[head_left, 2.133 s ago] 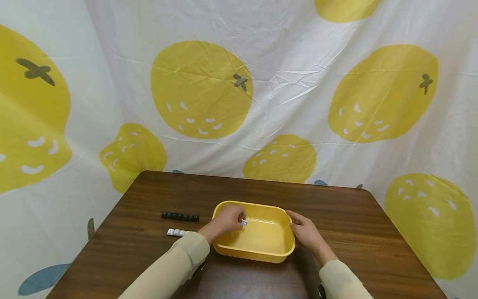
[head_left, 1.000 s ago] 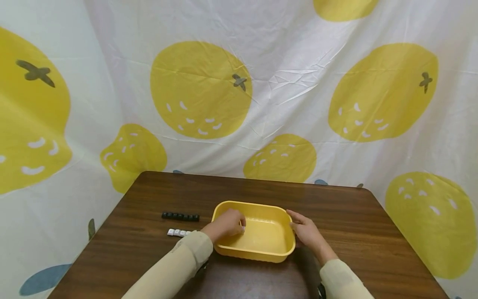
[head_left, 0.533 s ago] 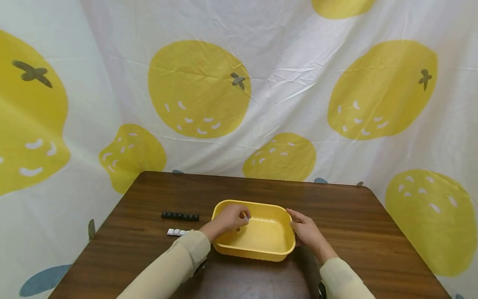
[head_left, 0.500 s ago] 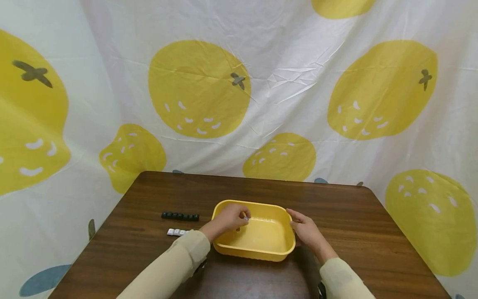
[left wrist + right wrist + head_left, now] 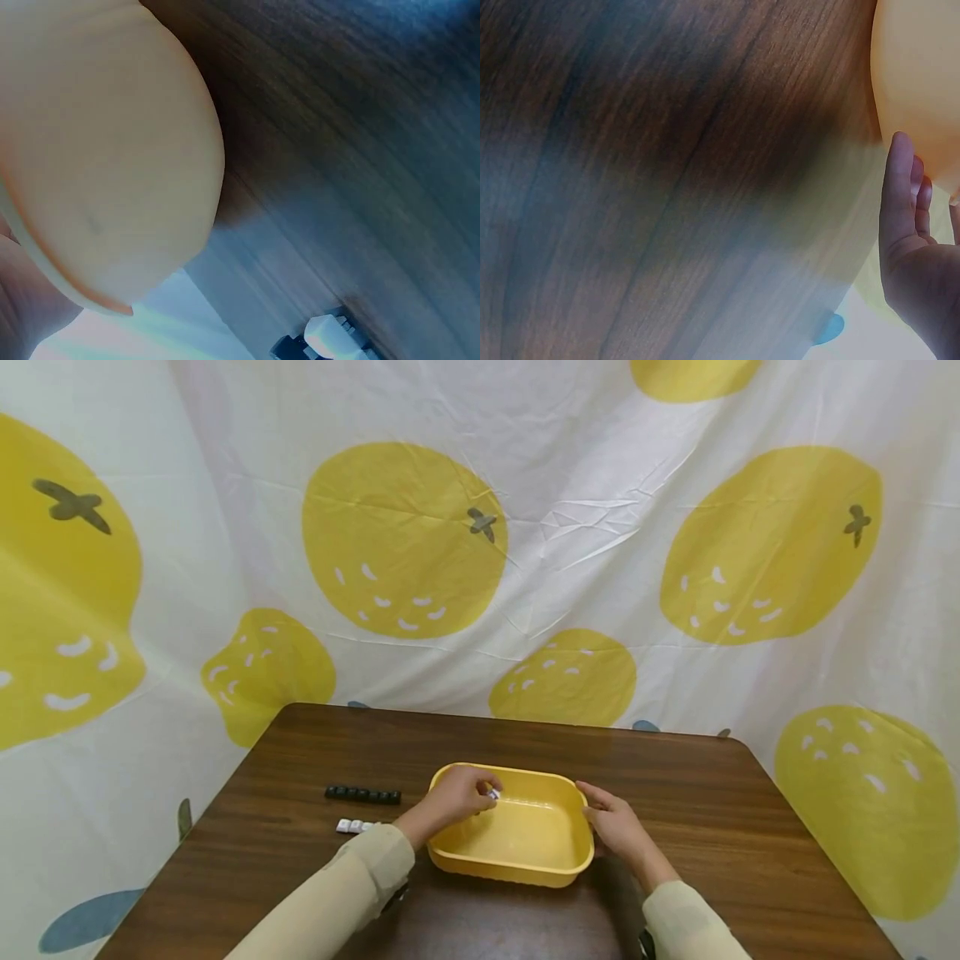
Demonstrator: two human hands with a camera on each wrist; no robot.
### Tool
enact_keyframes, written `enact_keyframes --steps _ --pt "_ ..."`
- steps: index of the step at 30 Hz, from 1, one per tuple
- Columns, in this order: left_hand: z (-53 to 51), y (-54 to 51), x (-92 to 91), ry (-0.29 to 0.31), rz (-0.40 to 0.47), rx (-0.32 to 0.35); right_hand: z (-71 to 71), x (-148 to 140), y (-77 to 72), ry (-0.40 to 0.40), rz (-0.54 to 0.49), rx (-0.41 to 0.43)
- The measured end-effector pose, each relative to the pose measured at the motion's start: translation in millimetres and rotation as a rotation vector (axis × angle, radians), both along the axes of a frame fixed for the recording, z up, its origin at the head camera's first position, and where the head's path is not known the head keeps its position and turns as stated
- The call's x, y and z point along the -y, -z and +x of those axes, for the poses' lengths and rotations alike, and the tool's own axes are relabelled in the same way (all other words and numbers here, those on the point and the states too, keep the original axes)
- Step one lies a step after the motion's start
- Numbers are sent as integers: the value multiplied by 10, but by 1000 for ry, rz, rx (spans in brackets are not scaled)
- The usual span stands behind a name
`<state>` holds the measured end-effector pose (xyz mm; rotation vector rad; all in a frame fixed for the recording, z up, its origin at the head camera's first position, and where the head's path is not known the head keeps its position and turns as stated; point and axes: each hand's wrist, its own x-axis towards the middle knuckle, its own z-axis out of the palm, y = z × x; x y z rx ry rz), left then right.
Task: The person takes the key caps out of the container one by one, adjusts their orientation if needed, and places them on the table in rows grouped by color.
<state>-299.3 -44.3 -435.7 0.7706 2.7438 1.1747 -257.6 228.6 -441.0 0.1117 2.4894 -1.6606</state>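
Observation:
A yellow plastic basin (image 5: 517, 875) sits on the wooden table. My left hand (image 5: 453, 795) reaches over its left side and pinches a small white keycap (image 5: 494, 794) between thumb and fingertips, above the inside of the basin. At the basin's right side, my right hand (image 5: 618, 827) rests against the wall and rim; its fingers (image 5: 898, 184) look straight in the right wrist view. Left of the basin lie a row of black keycaps (image 5: 363, 795) and, nearer me, a row of white keycaps (image 5: 354, 827), partly hidden by my left sleeve.
The dark wooden table (image 5: 690, 793) reaches back to a hanging cloth (image 5: 570, 552) printed with yellow lemons. In the left wrist view, a few keycaps (image 5: 330, 337) show at the bottom edge, and the basin wall (image 5: 112, 150) fills the left side.
My left hand has dipped lower in the basin and risen again with the white keycap, turning it between the fingers. The right hand and basin have stayed put.

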Motion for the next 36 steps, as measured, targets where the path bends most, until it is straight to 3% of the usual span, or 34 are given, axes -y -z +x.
enact_keyframes --steps 5,15,19,25,31,36 --pt "15 5 70 -45 31 28 6 4 -7 -6 -10 -3" --pt "-5 -23 292 -49 132 58 10 -1 -6 -4 -16 4" --pt "7 -52 459 -88 160 26 12 3 -10 -8 -22 5" --pt "50 -30 856 -152 131 -6 12 6 -5 -2 -27 9" --pt "119 37 1399 -208 69 -32 18 10 -13 3 -39 12" --pt "212 128 1853 -237 -16 -1 21 6 -10 3 -36 11"
